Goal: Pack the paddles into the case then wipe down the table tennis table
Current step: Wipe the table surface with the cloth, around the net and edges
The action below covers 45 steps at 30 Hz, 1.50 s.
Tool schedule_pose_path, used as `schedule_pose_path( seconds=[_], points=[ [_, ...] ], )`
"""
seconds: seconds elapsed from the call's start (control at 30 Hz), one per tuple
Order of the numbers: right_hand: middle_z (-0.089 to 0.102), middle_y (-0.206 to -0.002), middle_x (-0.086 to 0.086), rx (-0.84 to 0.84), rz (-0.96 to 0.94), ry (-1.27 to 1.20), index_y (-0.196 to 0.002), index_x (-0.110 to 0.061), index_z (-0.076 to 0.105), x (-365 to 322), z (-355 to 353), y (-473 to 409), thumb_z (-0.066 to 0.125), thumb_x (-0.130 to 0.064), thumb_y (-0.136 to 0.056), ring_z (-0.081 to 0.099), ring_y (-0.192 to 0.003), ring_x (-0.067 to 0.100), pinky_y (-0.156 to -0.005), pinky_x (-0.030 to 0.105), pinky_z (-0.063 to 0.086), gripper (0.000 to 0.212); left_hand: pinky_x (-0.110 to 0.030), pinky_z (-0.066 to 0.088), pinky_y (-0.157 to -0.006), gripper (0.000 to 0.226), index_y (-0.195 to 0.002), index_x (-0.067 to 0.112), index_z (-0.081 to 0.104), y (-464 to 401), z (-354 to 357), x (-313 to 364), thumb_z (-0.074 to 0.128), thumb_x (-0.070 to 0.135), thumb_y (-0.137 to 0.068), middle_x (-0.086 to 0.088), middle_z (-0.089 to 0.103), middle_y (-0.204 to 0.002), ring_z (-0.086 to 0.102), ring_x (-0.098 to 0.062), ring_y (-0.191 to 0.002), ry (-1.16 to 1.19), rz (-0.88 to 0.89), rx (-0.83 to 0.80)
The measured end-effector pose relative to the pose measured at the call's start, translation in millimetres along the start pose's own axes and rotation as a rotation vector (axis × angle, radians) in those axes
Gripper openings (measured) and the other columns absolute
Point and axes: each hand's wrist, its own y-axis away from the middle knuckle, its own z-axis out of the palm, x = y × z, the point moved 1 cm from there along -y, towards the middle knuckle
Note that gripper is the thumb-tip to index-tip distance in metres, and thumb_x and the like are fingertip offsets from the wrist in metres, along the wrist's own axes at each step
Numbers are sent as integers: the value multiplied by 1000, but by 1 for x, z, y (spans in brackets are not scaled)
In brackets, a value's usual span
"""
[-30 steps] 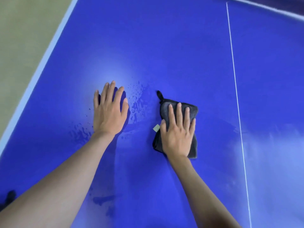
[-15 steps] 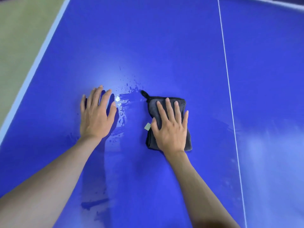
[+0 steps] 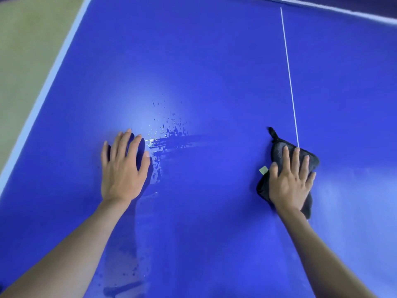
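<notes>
At the far left we are looking past the pale floor (image 3: 25,61) to the white edge stripe (image 3: 46,87) that is running along the side of the blue table tennis table (image 3: 193,57). Moving inward, we are resting our left hand (image 3: 122,168) flat on the tabletop, palm down, fingers straight and slightly spread, holding nothing at all. Just beside its fingertips, on the right, water droplets (image 3: 169,127) are scattering across the surface, and a wet smear (image 3: 178,140) is streaking sideways from them toward the middle of the table, catching a bright glint of light where it begins. Below that hand a darker damp patch (image 3: 126,276) is showing beside our left forearm. Farther right, well apart from the left hand, we are pressing our right hand (image 3: 289,181) down on a dark grey cloth (image 3: 279,149), the fingers lying straight and fanned over it rather than curling round it. The cloth is lying folded and flat on the table, with a small loop (image 3: 272,132) sticking out at its far corner and a pale tag (image 3: 263,170) peeking out just beside our thumb. The thin white centre line (image 3: 289,74) is running away from us and is meeting the cloth's far edge. To the right of the cloth the surface is looking lighter and hazy.
</notes>
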Motion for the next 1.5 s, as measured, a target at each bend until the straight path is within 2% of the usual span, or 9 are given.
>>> schedule_pose_path(
  seconds=[0.1,0.27,0.43,0.6,0.8,0.93,1.03,1.27,1.5],
  points=[
    [21,-174,-2,22,-59,19,-164,-30,31,-51,8,4,29,-50,-101,14,-161,26,-127,60,13,67,-54,17,-126,55,-149,14,46,0,1,-1,29,45,-107,-8,37,-162,29,-28,-153,-7,0,-12],
    [28,-172,0,35,-311,-22,-162,-30,38,-168,23,17,31,-48,-100,21,-159,28,-127,58,18,64,-55,19,-125,54,-148,13,46,0,2,-1,30,44,-107,-8,38,-162,30,-28,-153,-8,-7,-12],
    [24,-173,0,-11,-518,-69,-163,-30,33,-253,36,41,22,-49,-101,16,-161,27,-127,58,15,67,-54,19,-125,54,-147,14,47,1,3,-2,30,45,-106,-7,38,-162,30,-27,-152,-15,-14,-5],
    [23,-173,-3,-24,-592,-59,-164,-28,31,-235,35,31,21,-47,-103,15,-161,23,-128,59,14,65,-55,21,-124,53,-145,14,49,1,0,-3,35,46,-104,-8,39,-160,32,-27,-151,-52,-48,21],
    [28,-171,-5,2,-368,-59,-162,-35,35,-125,18,-28,30,-51,-98,21,-159,25,-128,59,14,66,-55,20,-124,53,-144,14,49,2,-1,-1,35,46,-104,-7,39,-160,32,-26,-151,-27,-32,8],
    [23,-173,-6,-42,-217,-22,-164,-37,28,-40,5,-72,35,-47,-102,14,-160,25,-128,62,10,63,-54,18,-125,54,-143,12,49,1,-1,-2,33,45,-104,-8,39,-159,32,-26,-151,-6,-29,14],
    [19,-174,-7,-58,-172,5,-165,-37,25,-15,1,-91,39,-45,-105,11,-161,24,-128,61,9,62,-54,17,-126,55,-145,10,47,1,-1,-2,34,44,-104,-9,40,-160,31,-27,-152,13,-43,24],
    [9,-176,-7,-48,-28,15,-167,-32,20,-62,8,-84,33,-48,-107,2,-162,21,-128,58,3,63,-54,17,-126,57,-147,9,46,2,0,0,33,45,-104,-10,40,-160,32,-27,-152,-14,-55,23],
    [15,-175,-5,-33,-315,-16,-166,-32,23,-207,27,-47,34,-48,-105,7,-162,23,-129,57,4,65,-54,18,-126,58,-149,12,45,1,1,-1,32,47,-105,-8,40,-161,31,-26,-152,-17,-50,9]
  ],
)
